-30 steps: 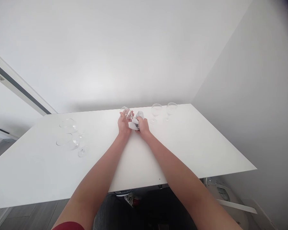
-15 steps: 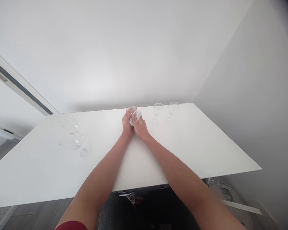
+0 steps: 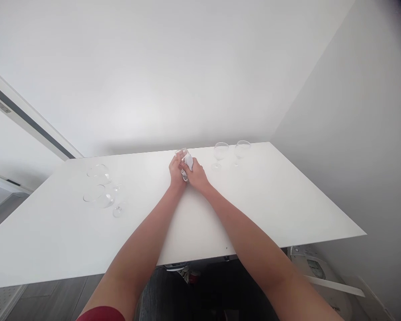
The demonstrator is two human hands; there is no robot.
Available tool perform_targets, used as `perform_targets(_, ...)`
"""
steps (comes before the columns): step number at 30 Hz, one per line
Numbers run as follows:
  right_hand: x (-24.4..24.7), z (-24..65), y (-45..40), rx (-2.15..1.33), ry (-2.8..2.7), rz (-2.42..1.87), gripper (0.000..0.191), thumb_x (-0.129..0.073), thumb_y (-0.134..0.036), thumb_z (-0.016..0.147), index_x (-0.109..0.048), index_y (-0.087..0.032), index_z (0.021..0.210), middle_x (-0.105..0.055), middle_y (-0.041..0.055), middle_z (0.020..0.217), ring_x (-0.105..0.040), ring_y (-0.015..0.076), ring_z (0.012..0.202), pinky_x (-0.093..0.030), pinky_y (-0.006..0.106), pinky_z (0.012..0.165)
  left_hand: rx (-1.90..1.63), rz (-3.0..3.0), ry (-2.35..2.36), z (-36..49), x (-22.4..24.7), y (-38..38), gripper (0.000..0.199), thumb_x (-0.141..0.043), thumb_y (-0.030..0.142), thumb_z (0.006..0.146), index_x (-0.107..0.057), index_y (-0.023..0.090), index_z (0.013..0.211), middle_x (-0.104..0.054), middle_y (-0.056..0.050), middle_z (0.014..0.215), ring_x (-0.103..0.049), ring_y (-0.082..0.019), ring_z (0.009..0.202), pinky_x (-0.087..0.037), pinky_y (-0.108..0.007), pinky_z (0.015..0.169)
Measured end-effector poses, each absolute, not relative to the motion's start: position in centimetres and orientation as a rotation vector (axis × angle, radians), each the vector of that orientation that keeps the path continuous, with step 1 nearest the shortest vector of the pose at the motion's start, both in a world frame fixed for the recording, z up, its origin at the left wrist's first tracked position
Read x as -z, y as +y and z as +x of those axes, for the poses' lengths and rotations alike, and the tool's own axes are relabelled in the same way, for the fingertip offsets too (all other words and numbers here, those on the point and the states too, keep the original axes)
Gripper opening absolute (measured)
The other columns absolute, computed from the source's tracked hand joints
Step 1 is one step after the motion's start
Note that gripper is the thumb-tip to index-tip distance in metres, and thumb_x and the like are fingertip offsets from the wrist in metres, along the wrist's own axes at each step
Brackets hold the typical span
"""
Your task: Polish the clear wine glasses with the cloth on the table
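White cloth has shifted up against the bowl of the glass over our desk, left hand cupping it, right hand pinching the cloth, so we seem to be working the bowl.

Glasses left and right of hands

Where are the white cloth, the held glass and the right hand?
white cloth (image 3: 189, 162): head view, on its bunched upper part
held glass (image 3: 184, 153): head view, on the bowl near the rim
right hand (image 3: 197, 175): head view, on the back of it
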State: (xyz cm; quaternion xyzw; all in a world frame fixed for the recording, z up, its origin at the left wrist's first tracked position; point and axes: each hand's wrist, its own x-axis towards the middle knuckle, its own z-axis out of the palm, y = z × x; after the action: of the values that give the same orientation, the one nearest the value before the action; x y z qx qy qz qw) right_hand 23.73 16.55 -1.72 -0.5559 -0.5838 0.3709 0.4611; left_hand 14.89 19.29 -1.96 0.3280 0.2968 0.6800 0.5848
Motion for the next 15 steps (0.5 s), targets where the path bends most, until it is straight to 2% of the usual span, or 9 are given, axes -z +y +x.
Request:
perform_targets(2, 1.7, 23.8, 16.4, -0.949, -1.463, -1.311, 0.037, -0.05, -0.055, 0.107, -0.064, -0.021, 0.112, -0.074, 0.0093, 0.102, -0.069, 0.0246, 0.091, -0.053, 0.036, 0.082, -1.586, 0.721, 0.665, 14.9, 2.0, 19.4, 0.045, -0.078, 0.058, 0.091, -0.079, 0.018, 0.111, -0.073, -0.014, 0.131, -0.073, -0.023, 0.108, -0.058, -0.033, 0.092)
perform_targets(4, 1.4, 23.7, 16.1, -0.775, -1.502, -1.384, 0.034, -0.048, -0.048, 0.108, -0.066, -0.019, 0.115, -0.073, 0.0118, 0.102, -0.068, 0.0277, 0.096, -0.052, 0.04, 0.088, -1.603, 0.716, 0.656, 14.8, 1.9, 19.4, 0.042, -0.078, 0.057, 0.091, -0.077, 0.02, 0.112, -0.073, -0.013, 0.13, -0.072, -0.024, 0.112, -0.058, -0.031, 0.091)
perform_targets(6, 1.0, 23.3, 15.5, -0.418, -1.538, -1.478, 0.025, -0.052, -0.032, 0.105, -0.067, -0.018, 0.12, -0.071, 0.0171, 0.116, -0.064, 0.0328, 0.112, -0.049, 0.045, 0.097, -1.637, 0.722, 0.668, 14.7, 1.8, 19.4, 0.039, -0.079, 0.053, 0.091, -0.075, 0.024, 0.116, -0.074, -0.01, 0.126, -0.072, -0.022, 0.113, -0.057, -0.029, 0.089)
perform_targets(8, 0.6, 22.9, 14.9, -0.142, -1.587, -1.474, 0.023, -0.056, -0.02, 0.099, -0.07, -0.016, 0.116, -0.062, 0.0198, 0.135, -0.057, 0.0351, 0.126, -0.046, 0.048, 0.105, -1.673, 0.697, 0.692, 14.5, 1.5, 19.2, 0.038, -0.081, 0.049, 0.091, -0.073, 0.027, 0.121, -0.074, -0.008, 0.126, -0.072, -0.021, 0.115, -0.057, -0.028, 0.091)
perform_targets(10, 0.3, 22.5, 14.4, -0.096, -1.664, -1.479, 0.02, -0.058, -0.018, 0.096, -0.072, -0.017, 0.11, -0.058, 0.0179, 0.138, -0.06, 0.0322, 0.118, -0.05, 0.044, 0.099, -1.678, 0.675, 0.708, 14.5, 1.1, 18.7, 0.043, -0.082, 0.049, 0.09, -0.072, 0.029, 0.127, -0.073, -0.008, 0.129, -0.072, -0.022, 0.117, -0.058, -0.03, 0.093)
perform_targets(12, 0.2, 22.3, 14.2, -0.181, -1.759, -1.537, 0.025, -0.058, -0.015, 0.093, -0.073, -0.02, 0.112, -0.061, 0.0147, 0.13, -0.063, 0.0277, 0.103, -0.053, 0.039, 0.085, -1.661, 0.69, 0.711, 14.5, 0.7, 18.3, 0.048, -0.083, 0.048, 0.089, -0.072, 0.03, 0.133, -0.072, -0.008, 0.135, -0.071, -0.023, 0.121, -0.058, -0.031, 0.095)
perform_targets(15, 0.2, 22.4, 14.1, -0.254, -1.871, -1.643, 0.035, -0.057, -0.011, 0.091, -0.074, -0.023, 0.119, -0.066, 0.0135, 0.114, -0.063, 0.0282, 0.099, -0.05, 0.037, 0.075, -1.656, 0.816, 0.706, 14.8, 0.4, 17.8, 0.052, -0.086, 0.044, 0.087, -0.072, 0.032, 0.136, -0.068, -0.007, 0.145, -0.068, -0.024, 0.128, -0.057, -0.03, 0.099)
